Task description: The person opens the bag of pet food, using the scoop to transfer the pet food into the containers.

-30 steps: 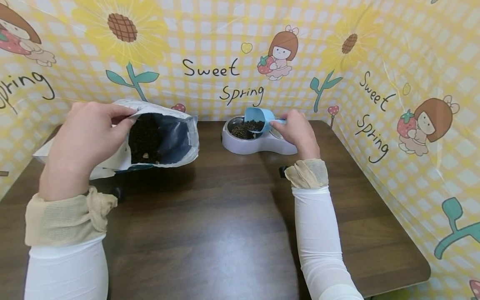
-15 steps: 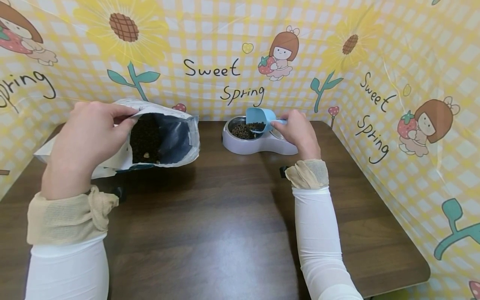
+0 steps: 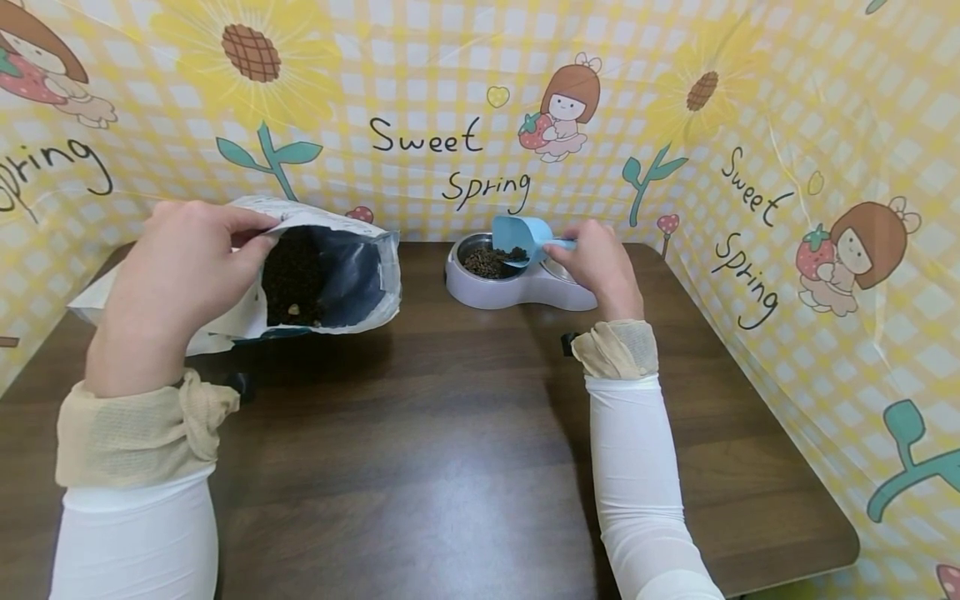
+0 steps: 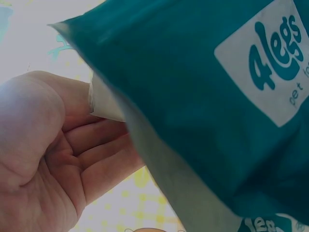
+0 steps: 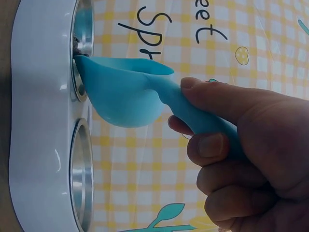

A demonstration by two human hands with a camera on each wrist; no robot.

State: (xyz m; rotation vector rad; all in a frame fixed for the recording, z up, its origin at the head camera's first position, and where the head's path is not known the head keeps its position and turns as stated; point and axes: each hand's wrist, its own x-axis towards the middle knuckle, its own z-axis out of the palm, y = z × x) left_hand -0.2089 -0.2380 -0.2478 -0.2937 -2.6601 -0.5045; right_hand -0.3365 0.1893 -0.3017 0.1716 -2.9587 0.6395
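My left hand [image 3: 183, 287] pinches the upper edge of a teal and white pet food bag [image 4: 193, 106], whose mouth gapes to the right. Dark kibble [image 3: 291, 279] fills the left part of the bag's silvery inside. In my right hand [image 3: 598, 265] is the handle of a light blue scoop [image 5: 128, 94], fingers curled round it. The scoop tilts over the left steel bowl of a white double pet bowl [image 3: 498, 293], its lip at the rim. Some kibble lies in the scoop, and more kibble [image 3: 483, 263] is in that bowl. The right bowl [image 5: 82, 174] is partly hidden by my hand.
A dark brown wooden table [image 3: 420, 467] carries everything. Yellow checked cloth [image 3: 420, 75] with printed flowers and figures rises behind and to the right. A small black object [image 3: 567, 344] shows by my right wrist.
The amount of kibble in the scoop has shrunk as it slides into the left bowl. Both hands stay nearly in place; the view has shifted slightly.
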